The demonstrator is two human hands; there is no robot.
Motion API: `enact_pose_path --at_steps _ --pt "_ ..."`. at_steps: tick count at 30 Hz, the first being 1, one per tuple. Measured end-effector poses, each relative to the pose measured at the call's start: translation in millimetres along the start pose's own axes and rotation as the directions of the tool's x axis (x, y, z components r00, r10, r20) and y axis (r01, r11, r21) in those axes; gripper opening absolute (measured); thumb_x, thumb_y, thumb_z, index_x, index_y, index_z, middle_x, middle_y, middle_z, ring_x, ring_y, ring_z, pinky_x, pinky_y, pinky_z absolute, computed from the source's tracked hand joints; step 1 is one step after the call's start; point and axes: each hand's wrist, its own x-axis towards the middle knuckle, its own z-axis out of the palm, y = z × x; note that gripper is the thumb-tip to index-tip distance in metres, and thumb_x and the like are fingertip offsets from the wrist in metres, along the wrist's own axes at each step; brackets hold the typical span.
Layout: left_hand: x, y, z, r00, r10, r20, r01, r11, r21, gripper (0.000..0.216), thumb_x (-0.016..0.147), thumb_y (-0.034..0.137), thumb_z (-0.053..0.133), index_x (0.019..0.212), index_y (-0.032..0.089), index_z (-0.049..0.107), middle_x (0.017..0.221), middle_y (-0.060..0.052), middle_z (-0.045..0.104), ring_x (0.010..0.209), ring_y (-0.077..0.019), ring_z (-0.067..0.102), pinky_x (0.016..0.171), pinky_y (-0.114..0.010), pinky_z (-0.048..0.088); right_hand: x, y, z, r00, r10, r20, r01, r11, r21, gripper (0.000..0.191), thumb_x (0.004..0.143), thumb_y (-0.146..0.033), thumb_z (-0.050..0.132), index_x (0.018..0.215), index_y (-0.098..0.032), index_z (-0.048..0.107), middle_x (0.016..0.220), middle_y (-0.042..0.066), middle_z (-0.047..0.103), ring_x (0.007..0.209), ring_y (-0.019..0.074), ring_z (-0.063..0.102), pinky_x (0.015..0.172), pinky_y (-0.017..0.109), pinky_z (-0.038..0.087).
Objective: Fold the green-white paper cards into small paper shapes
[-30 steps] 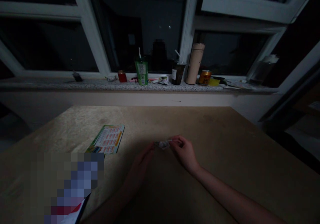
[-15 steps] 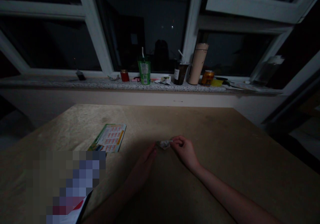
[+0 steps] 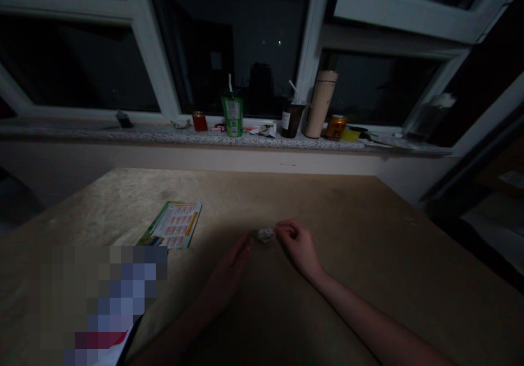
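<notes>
A small, pale, folded piece of paper (image 3: 266, 236), patterned and dark green at its left end, is held just above the middle of the table. The thumb and fingers of my right hand (image 3: 301, 246) pinch its right end. At its left end, my left hand (image 3: 231, 268) has its fingers closed together and their tips on the paper. That hand lies in shadow, so the exact grip is hard to make out.
A printed card with a calendar-like grid (image 3: 178, 224) lies to the left on the brown table (image 3: 347, 213). Nearer, a blurred-out patch covers a flat item. Along the granite windowsill (image 3: 164, 133) stand a green cup (image 3: 233, 115), a dark cup (image 3: 291, 120), a pink flask (image 3: 322, 104) and cans.
The view has shifted slightly, moving the whole scene left. The paper has turned a little between my fingers and shows more of its patterned face. Both hands keep their places on it.
</notes>
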Motion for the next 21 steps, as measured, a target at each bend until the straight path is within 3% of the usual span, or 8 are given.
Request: enact_pose_path --at_steps 5,9,11,15,21 --pt "-5.4 -9.4 6.1 0.997 0.077 0.017 -0.078 0.991 0.106 0.056 0.092 0.038 0.032 0.140 0.009 0.036 0.144 -0.012 0.041 0.132 -0.0209 0.038 0.110 -0.036 0.027 -2.4 -4.8 -4.1 0.995 -0.080 -0.059 0.075 0.994 -0.085 0.020 0.084 -0.032 0.053 0.091 -0.017 0.064 0.083 0.007 0.066 0.075 0.0207 0.058 0.069 0.032 0.044" --pt "-15.8 -5.8 5.2 0.985 0.171 0.033 -0.174 0.961 0.213 0.045 0.094 0.030 0.038 0.137 0.017 0.041 0.140 -0.008 0.047 0.128 -0.0204 0.042 0.109 -0.036 0.029 -9.9 -12.1 -6.0 0.948 -0.317 -0.010 0.304 0.917 -0.259 0.016 0.088 -0.027 0.050 0.093 -0.019 0.062 0.094 0.007 0.064 0.093 0.0231 0.055 0.084 0.037 0.040" --pt "-20.0 0.5 1.2 0.958 0.266 0.110 -0.285 0.821 0.494 0.037 0.098 0.026 0.031 0.130 0.018 0.048 0.128 -0.008 0.058 0.115 -0.0198 0.055 0.100 -0.034 0.040 -14.6 -15.8 -5.8 0.921 -0.389 0.033 0.375 0.859 -0.347 0.015 0.089 -0.026 0.049 0.096 -0.020 0.062 0.098 0.007 0.064 0.097 0.0237 0.054 0.085 0.038 0.038" --pt "-22.7 15.2 -10.2 0.952 0.264 0.153 -0.301 0.731 0.613 0.030 0.098 0.023 0.035 0.112 0.018 0.061 0.107 -0.008 0.067 0.095 -0.0229 0.063 0.086 -0.036 0.047 -22.7 -21.8 -2.2 0.858 -0.492 0.147 0.502 0.743 -0.443 0.016 0.091 -0.024 0.049 0.103 -0.021 0.060 0.103 0.007 0.063 0.098 0.0239 0.054 0.083 0.038 0.036" --pt "-23.5 30.5 -31.3 0.964 0.195 0.181 -0.264 0.605 0.751 0.024 0.092 0.010 0.042 0.098 0.012 0.065 0.094 -0.012 0.069 0.086 -0.0288 0.064 0.079 -0.044 0.048 -33.9 -33.3 11.4 0.761 -0.579 0.293 0.646 0.638 -0.419 0.021 0.091 -0.017 0.049 0.110 -0.019 0.056 0.106 0.009 0.063 0.099 0.0233 0.052 0.083 0.038 0.035"
